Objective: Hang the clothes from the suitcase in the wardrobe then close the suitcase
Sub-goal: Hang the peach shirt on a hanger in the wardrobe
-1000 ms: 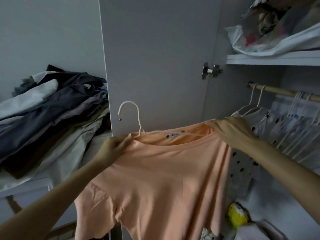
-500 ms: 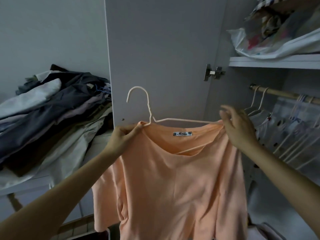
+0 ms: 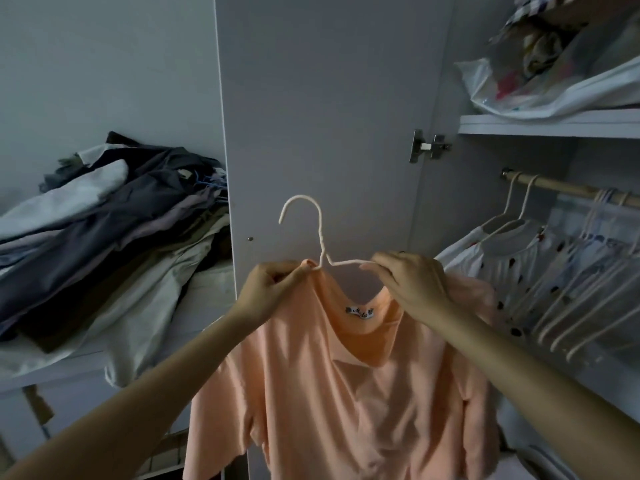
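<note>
Head view: one peach shirt [image 3: 349,393] — left hand [image 3: 266,292] pinches its collar, right hand [image 3: 412,285] grips one white hanger [image 3: 320,237].

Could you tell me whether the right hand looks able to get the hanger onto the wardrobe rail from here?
Probably yes: the right hand grips the white hanger, the door stands open, and the rail shows bare wood near its left end.
</note>
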